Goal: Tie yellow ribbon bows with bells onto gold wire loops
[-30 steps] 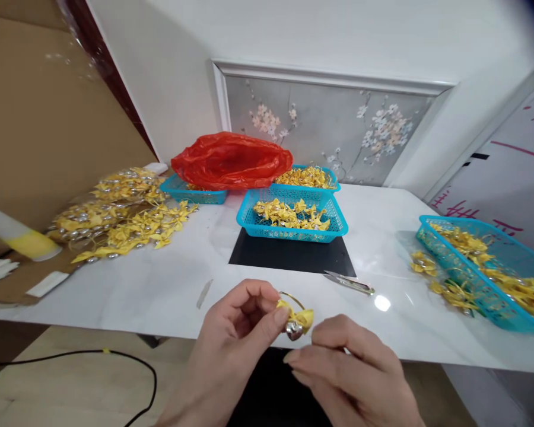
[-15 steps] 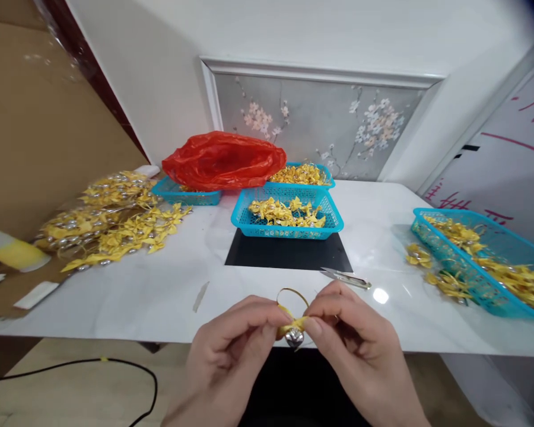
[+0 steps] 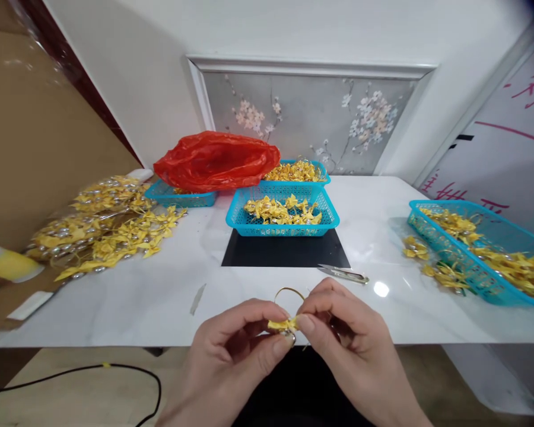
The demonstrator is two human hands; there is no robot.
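Both hands meet at the near edge of the white table (image 3: pixel 169 296). My left hand (image 3: pixel 231 362) and my right hand (image 3: pixel 351 350) pinch one small yellow ribbon bow (image 3: pixel 283 324) between thumbs and forefingers. A silver bell hangs under the bow, mostly hidden by my fingers, and a thin gold loop (image 3: pixel 289 291) arcs above it. Small metal snips (image 3: pixel 343 273) lie on the table just beyond my right hand.
A blue basket (image 3: pixel 281 224) of yellow bows stands on a black mat (image 3: pixel 285 254). Behind are a second blue basket (image 3: pixel 293 173) and a red plastic bag (image 3: pixel 216 159). Another basket (image 3: pixel 476 261) is at the right, loose bows (image 3: pixel 102 228) at the left. A black cable (image 3: pixel 93 373) crosses the floor.
My right hand came up from below and pinched the bow beside my left hand. The bow now lies flatter between the fingers, and the bell is more hidden. The view drifted slightly.
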